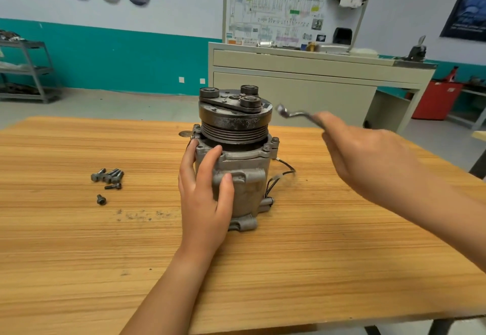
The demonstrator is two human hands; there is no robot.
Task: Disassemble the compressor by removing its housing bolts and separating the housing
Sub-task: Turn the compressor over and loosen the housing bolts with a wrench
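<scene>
A grey metal compressor (246,176) stands upright on the wooden table (315,255), its dark grooved pulley (234,121) on top. My left hand (205,192) wraps around the left front of the housing, thumb and fingers curled against it. To the right of the pulley, my right hand (365,158) is raised in the air and grips a blurred metal wrench (297,115); the wrench head points toward the pulley without touching it. Two bolt heads (274,140) still show on the housing's upper flange. Several loose bolts (107,176) lie on the table to the left.
Black wires (282,174) trail from the compressor's right side. Dark grit (139,215) speckles the table left of the compressor. A beige cabinet (302,84) with a diagram board stands behind the table, a grey shelf rack (29,71) at far left.
</scene>
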